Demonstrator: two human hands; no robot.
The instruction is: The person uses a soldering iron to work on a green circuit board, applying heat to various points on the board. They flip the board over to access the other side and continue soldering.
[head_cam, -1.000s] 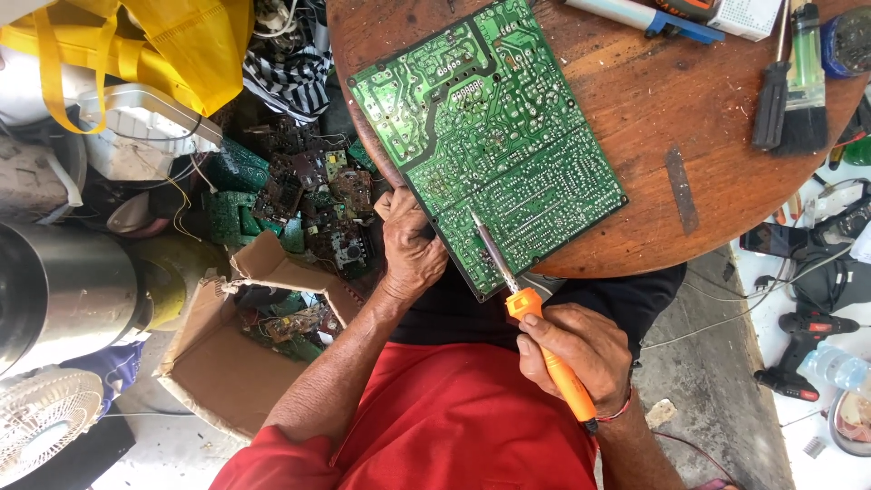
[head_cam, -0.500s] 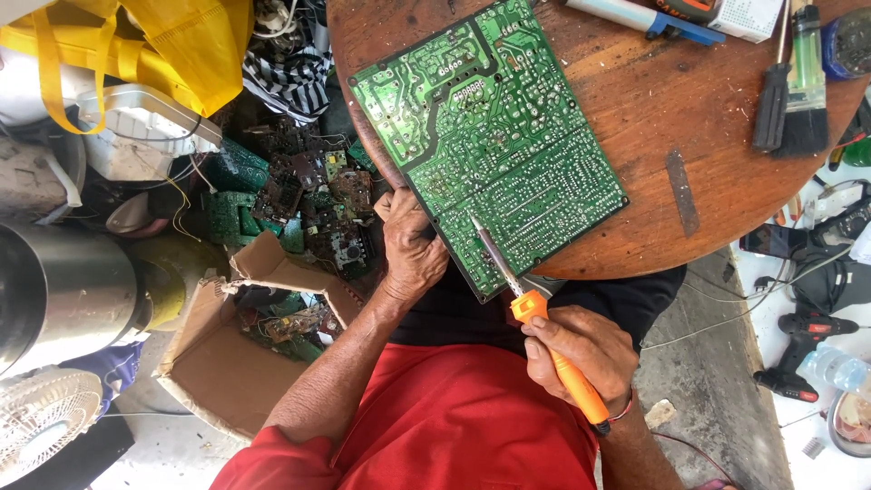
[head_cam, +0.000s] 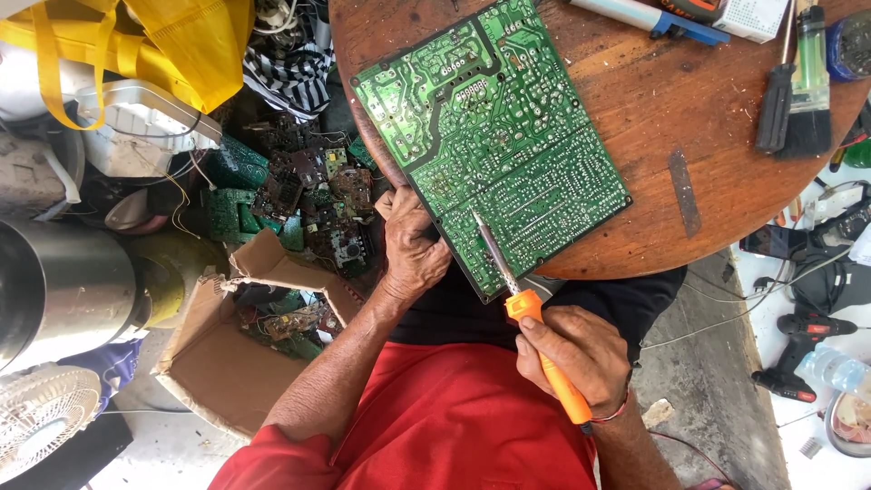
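Note:
A large green circuit board [head_cam: 490, 136] lies solder side up on a round wooden table [head_cam: 671, 109], overhanging its near left edge. My left hand [head_cam: 413, 245] grips the board's near left edge. My right hand [head_cam: 576, 358] holds an orange-handled soldering iron [head_cam: 535, 336]; its metal tip rests on the board close to the near corner.
Brushes [head_cam: 798, 91], a marker-like tool [head_cam: 644, 16] and a small metal strip [head_cam: 682, 191] lie on the table. On the floor to the left are a cardboard box [head_cam: 227, 354], a heap of old circuit boards [head_cam: 290, 191], a steel pot [head_cam: 54, 290], a fan [head_cam: 36, 426] and a yellow bag [head_cam: 172, 45]. A drill [head_cam: 803, 367] lies at the right.
Almost nothing differs; my right hand with the soldering iron has shifted very slightly on the board, and my left hand keeps its grip.

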